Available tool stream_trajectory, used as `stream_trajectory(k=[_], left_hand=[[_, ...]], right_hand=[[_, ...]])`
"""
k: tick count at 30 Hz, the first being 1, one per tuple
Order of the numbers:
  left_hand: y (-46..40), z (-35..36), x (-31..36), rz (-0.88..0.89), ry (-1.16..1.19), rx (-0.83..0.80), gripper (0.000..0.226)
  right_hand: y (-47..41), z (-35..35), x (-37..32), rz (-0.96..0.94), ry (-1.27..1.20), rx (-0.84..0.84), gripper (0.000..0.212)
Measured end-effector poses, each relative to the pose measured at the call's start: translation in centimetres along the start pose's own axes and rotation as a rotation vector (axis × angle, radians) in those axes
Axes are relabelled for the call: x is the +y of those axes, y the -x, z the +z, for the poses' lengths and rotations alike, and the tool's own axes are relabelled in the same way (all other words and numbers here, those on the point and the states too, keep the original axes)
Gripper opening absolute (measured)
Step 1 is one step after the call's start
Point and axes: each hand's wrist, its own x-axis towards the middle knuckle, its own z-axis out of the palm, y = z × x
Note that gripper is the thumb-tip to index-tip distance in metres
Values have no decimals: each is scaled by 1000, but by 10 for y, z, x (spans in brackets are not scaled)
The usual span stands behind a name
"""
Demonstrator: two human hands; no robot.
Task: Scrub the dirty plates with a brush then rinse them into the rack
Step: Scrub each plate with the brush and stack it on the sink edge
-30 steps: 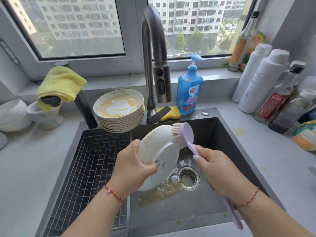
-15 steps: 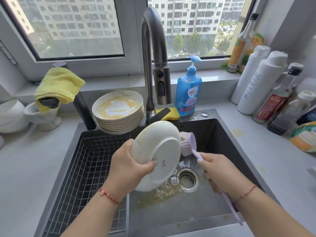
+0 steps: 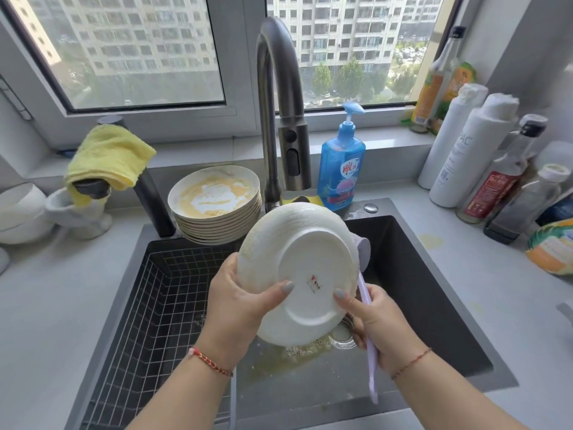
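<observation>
My left hand (image 3: 238,302) grips a white plate (image 3: 297,259) by its left rim, holding it upright over the sink with its underside facing me. My right hand (image 3: 381,324) holds the lilac brush handle (image 3: 370,352), with its thumb touching the plate's lower right rim. The brush head (image 3: 364,252) peeks out behind the plate's right edge, against its hidden front face. A stack of several dirty plates (image 3: 217,206) smeared with yellow sauce sits at the sink's back rim. The wire rack (image 3: 161,305) fills the sink's left half.
The tall faucet (image 3: 279,103) arches above the plate. A blue soap bottle (image 3: 341,169) and yellow sponge (image 3: 297,198) stand behind the sink. Bottles (image 3: 471,150) crowd the right counter. A yellow cloth (image 3: 108,156) hangs at the left. The drain (image 3: 341,335) sits below, ringed by yellow residue.
The plate has turned so its underside faces me more squarely. The brush head has slid behind the plate's right edge, and my right hand has moved in close to the rim.
</observation>
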Motion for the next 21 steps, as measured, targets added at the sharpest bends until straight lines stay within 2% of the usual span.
stream_trajectory(k=[2, 6, 9, 16, 19, 21], left_hand=[[-1, -5, 0, -46, -16, -32, 71], [-2, -11, 5, -93, -170, -108, 74], [-1, -13, 10, -87, -277, -181, 75], [-7, -11, 25, -26, -514, -330, 65], [-4, -8, 24, 31, -577, -306, 50], [-2, -8, 24, 68, -610, -249, 42]], right_hand=[[2, -5, -8, -35, 82, 9, 86], [4, -15, -29, -109, 333, 13, 59], [-1, -22, -41, -175, 584, 0, 60], [-3, -23, -63, -268, 897, -93, 64], [-1, -19, -61, -312, 932, -58, 60], [0, -18, -56, -350, 901, -4, 49]])
